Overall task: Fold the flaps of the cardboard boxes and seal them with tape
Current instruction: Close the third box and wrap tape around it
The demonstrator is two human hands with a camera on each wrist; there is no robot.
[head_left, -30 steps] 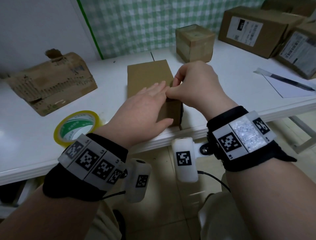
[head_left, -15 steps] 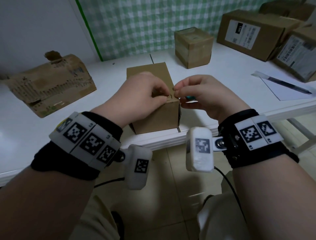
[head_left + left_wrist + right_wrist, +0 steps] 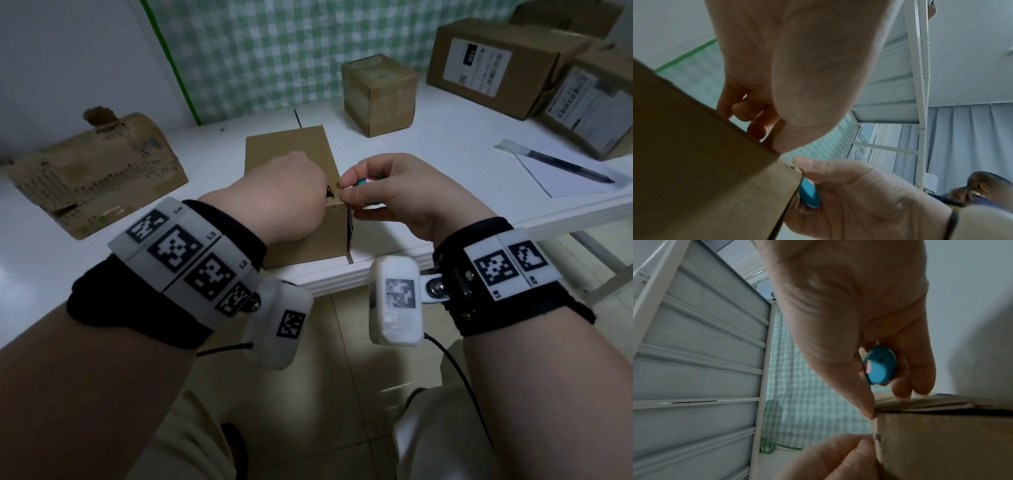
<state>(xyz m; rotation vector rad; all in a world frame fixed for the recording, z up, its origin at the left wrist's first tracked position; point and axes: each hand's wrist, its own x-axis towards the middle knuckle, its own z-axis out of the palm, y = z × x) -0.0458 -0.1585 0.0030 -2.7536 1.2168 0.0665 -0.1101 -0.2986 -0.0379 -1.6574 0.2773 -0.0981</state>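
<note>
The small cardboard box point(image 3: 291, 161) at the near edge of the white table point(image 3: 445, 164) looks light and stiff, best steadied at its near top corner. There the left hand point(image 3: 284, 198) curls onto the top, and the right hand point(image 3: 394, 195) pinches the corner while palming a small blue cutter point(image 3: 879, 365). A second ago the left hand lay flat on the box; the tape roll then visible is now hidden.

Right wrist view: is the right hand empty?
No. The right hand has its fingers curled round a small blue round object while its thumb tip touches the cardboard box corner.
</note>
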